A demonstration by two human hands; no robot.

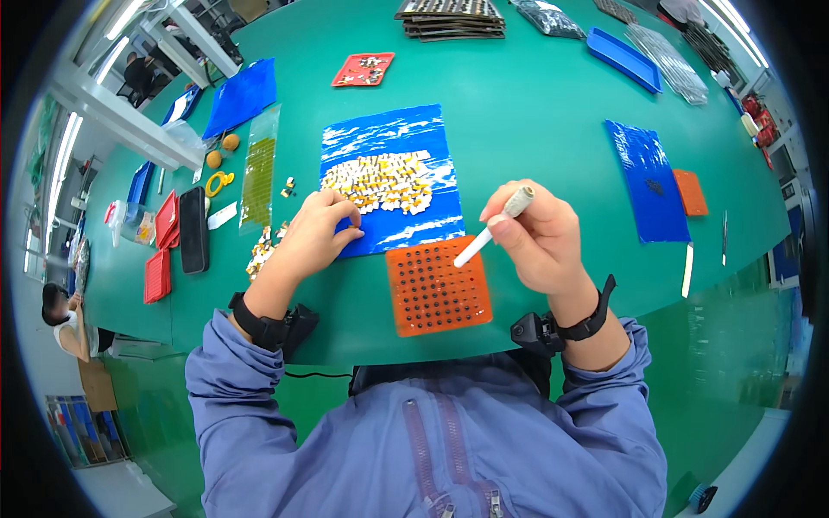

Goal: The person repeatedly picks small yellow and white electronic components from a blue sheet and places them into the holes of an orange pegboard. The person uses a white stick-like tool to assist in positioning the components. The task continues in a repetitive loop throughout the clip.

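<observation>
My right hand [534, 233] grips a white pen-shaped tool [492, 228], its tip pointing down at the upper right part of an orange perforated tray [437, 289] near the table's front edge. My left hand [318, 231] rests with curled fingers on the left edge of a blue plastic sheet [390, 138], fingertips touching a pile of small white-and-yellow parts [380, 181] spread on that sheet. Both wrists wear black bands.
A green table [535, 104] carries a black phone [193, 230], red trays [161, 250], a clear bag of yellow parts [258, 168], loose parts [263, 249], another blue sheet [648, 177] with an orange tray [691, 192], stacked dark trays [451, 19]. A person [62, 315] sits far left.
</observation>
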